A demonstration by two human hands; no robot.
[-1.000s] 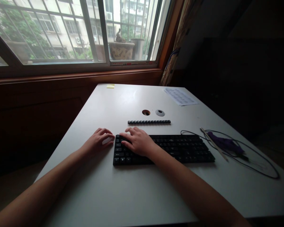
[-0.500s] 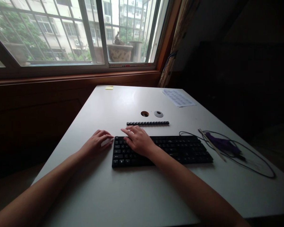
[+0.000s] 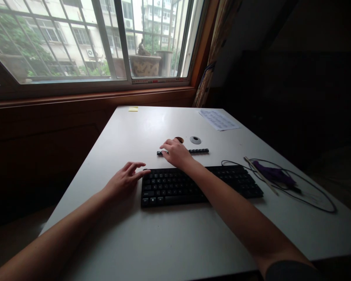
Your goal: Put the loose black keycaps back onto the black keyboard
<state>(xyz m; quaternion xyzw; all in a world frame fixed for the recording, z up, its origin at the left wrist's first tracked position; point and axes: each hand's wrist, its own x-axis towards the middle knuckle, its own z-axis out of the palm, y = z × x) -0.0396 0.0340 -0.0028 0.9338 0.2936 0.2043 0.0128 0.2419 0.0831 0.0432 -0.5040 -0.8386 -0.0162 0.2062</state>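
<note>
A black keyboard (image 3: 175, 187) lies on the white table, its left part in full view and its middle crossed by my right forearm. Behind it runs a row of loose black keycaps (image 3: 199, 150). My right hand (image 3: 177, 153) is over the left half of this row and hides part of it. Its thumb and forefinger are slightly apart at a keycap near the left end; I see nothing held. At the keyboard's top left corner is my left hand (image 3: 125, 177), fingers spread, forefinger and thumb reaching over the corner key.
Right of the keyboard lie a looped black cable (image 3: 316, 186), a thin stick (image 3: 261, 175) and a purple cloth (image 3: 273, 173). Farther back are a grey grommet (image 3: 195, 140), a partly covered table hole (image 3: 179, 139), printed sheets (image 3: 219, 120) and a yellow sticky note (image 3: 133, 109).
My right hand has moved from above the keyboard's upper left keys forward to the keycap row. My left hand has shifted slightly right, its fingers now over the keyboard's corner.
</note>
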